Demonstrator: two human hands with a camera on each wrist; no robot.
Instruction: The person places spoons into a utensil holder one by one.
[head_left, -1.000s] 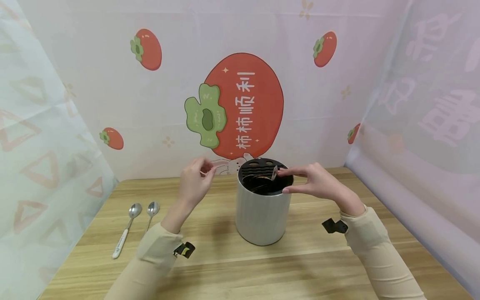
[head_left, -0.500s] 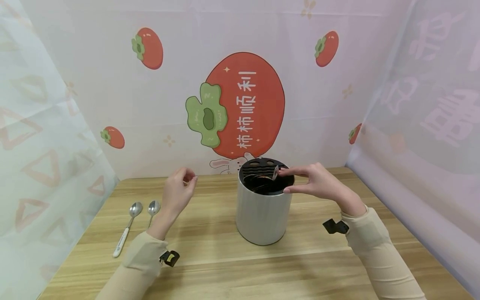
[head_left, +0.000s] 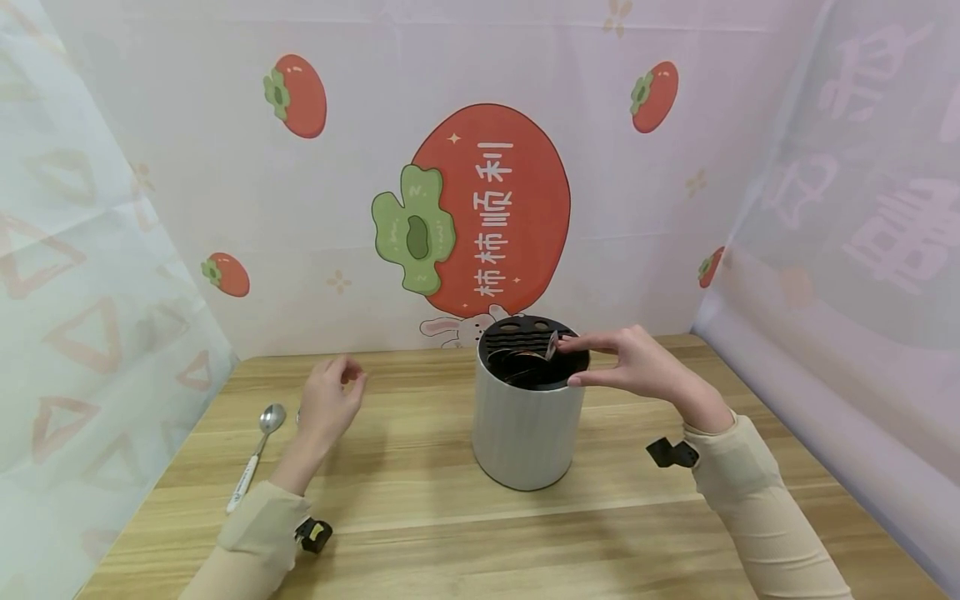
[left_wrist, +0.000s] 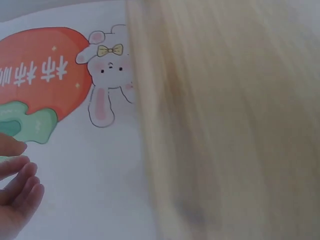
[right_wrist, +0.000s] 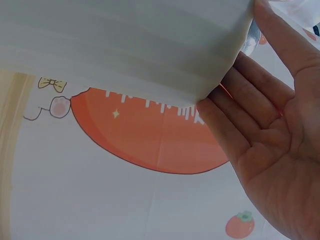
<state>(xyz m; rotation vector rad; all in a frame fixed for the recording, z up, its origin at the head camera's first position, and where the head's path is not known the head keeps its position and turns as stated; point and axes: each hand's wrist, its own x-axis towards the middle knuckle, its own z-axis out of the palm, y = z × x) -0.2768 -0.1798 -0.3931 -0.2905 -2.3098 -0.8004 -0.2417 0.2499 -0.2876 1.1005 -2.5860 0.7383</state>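
A pale ribbed utensil holder with a black slotted top stands upright on the table. My right hand rests on its right side, thumb on the front rim and extended fingers beside a shiny spoon bowl inside. In the right wrist view, those fingertips touch the holder's edge. To the left, my left hand hovers with loosely bent fingers and nothing in them. It covers most of a second spoon. Beside that lies a white-handled spoon, bowl pointing away.
The wooden table ends at a white backdrop printed with persimmons. Fabric walls close off both sides, the right one near the right arm. Dark wrist cameras sit at both cuffs.
My left hand has moved left and a little lower, away from the holder, and now covers much of the second spoon. The right hand and the holder have stayed in place.
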